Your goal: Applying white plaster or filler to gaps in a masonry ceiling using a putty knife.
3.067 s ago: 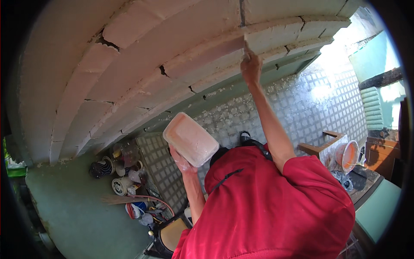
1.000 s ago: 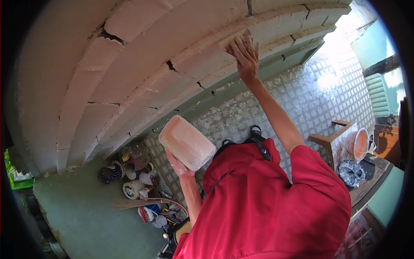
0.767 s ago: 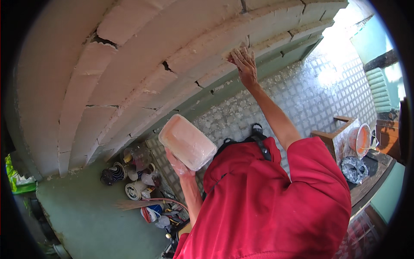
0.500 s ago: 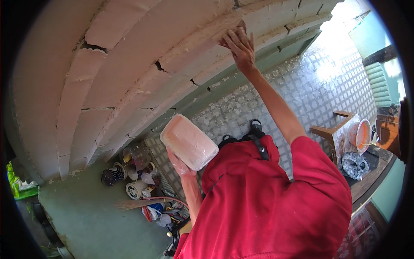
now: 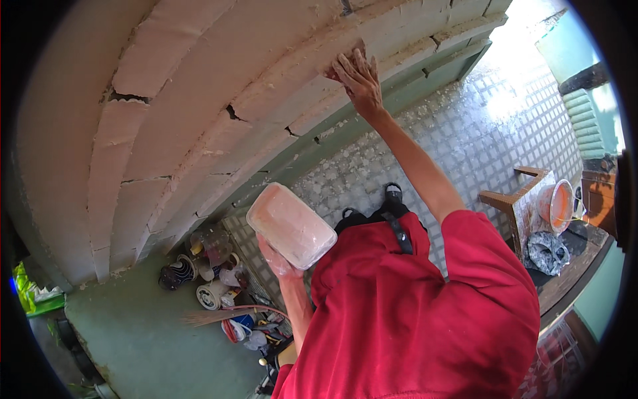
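My left hand (image 5: 278,258) holds a rectangular plastic tub (image 5: 296,226) from its near-left side, its fingers partly hidden behind it. The tub is tilted, and a pale pinkish coating covers its inside. High up, my right hand (image 5: 359,81) reaches to the block wall (image 5: 279,96) and presses a thin, flat spreader (image 5: 330,72) against its surface. Only the spreader's corners show past the fingers, which are dusted with pale paste. Smeared paste lies along the block joints around that hand, while dark gaps stay visible at several joints.
A wooden stool (image 5: 505,199) lies tipped at the right, near an orange-lined bucket (image 5: 557,205) and a crumpled plastic bag (image 5: 547,253) on a bench. Pots and containers (image 5: 211,292) crowd the floor at lower left, beside a straw broom (image 5: 206,317). Patterned tiles (image 5: 438,143) run along the wall.
The view has shifted slightly, so the wall and my right hand appear a little further left and lower. My right hand stays pressed at nearly the same wall spot; the tub is still held.
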